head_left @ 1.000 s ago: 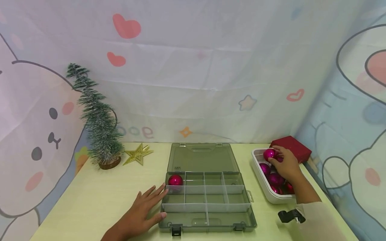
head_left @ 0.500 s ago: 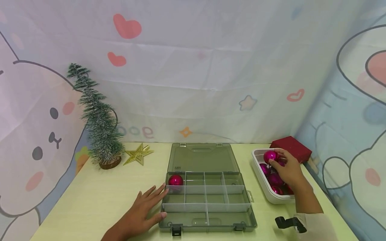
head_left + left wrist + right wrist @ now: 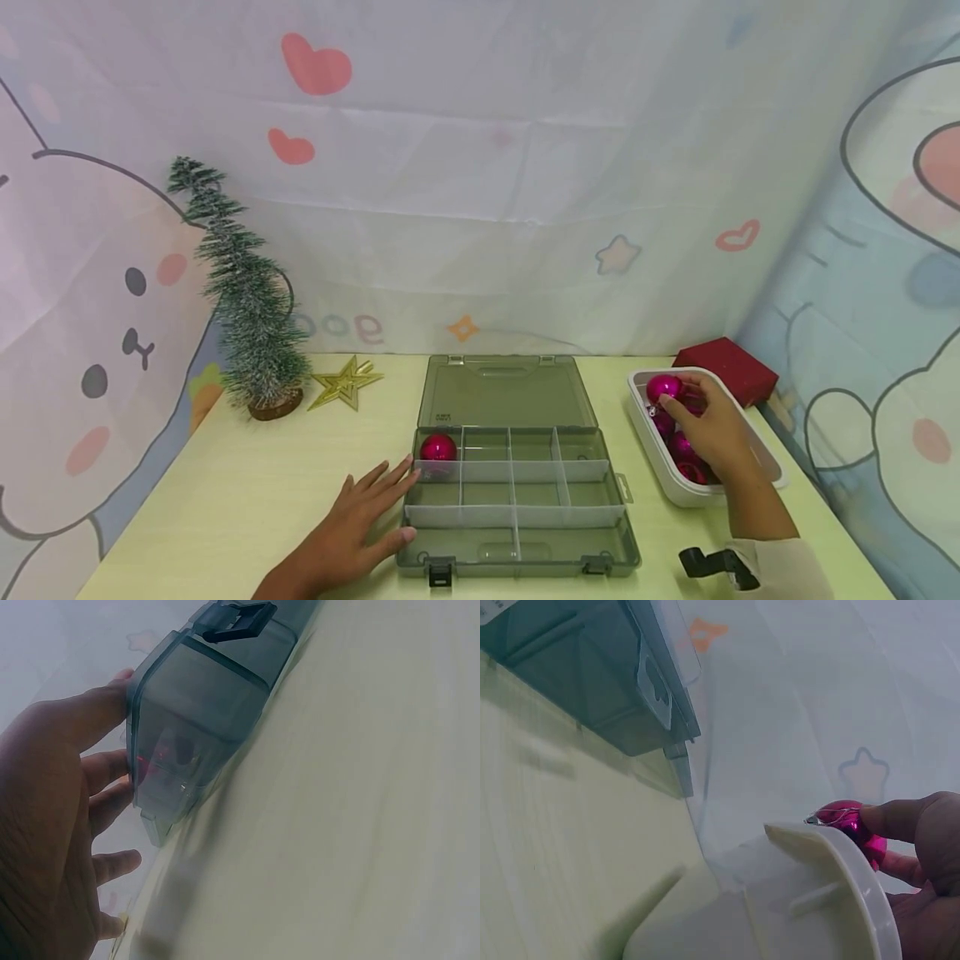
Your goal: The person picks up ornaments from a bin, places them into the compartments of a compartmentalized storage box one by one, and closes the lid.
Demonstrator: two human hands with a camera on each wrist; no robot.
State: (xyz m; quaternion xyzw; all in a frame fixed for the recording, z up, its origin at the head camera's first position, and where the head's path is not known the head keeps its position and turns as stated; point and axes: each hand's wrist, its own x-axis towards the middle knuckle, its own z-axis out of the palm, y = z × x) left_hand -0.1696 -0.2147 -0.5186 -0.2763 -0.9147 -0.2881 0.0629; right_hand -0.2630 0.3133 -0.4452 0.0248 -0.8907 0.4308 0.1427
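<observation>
Between thumb and fingers, my right hand (image 3: 708, 421) pinches a shiny magenta Christmas ball (image 3: 663, 389) over the far end of a white tub (image 3: 761, 454). The right wrist view shows the ball's silver cap and string (image 3: 814, 820) near the tub's rim. More magenta and purple balls (image 3: 682, 447) lie in the tub, partly covered by the hand. My left hand (image 3: 356, 521) has its fingers spread, the tips resting at the left edge of a translucent grey divider box (image 3: 517, 568). One red-pink ball (image 3: 438, 449) sits in the box's back left compartment.
A small frosted Christmas tree (image 3: 251, 333) on a wooden base stands at the back left, beside a gold star (image 3: 347, 383). The box's lid (image 3: 506, 392) lies open towards the back wall. A dark red box (image 3: 727, 371) sits behind the tub.
My right hand has drawn the magenta ball up from among the others and shifted slightly left with it. The left hand stays in place at the box.
</observation>
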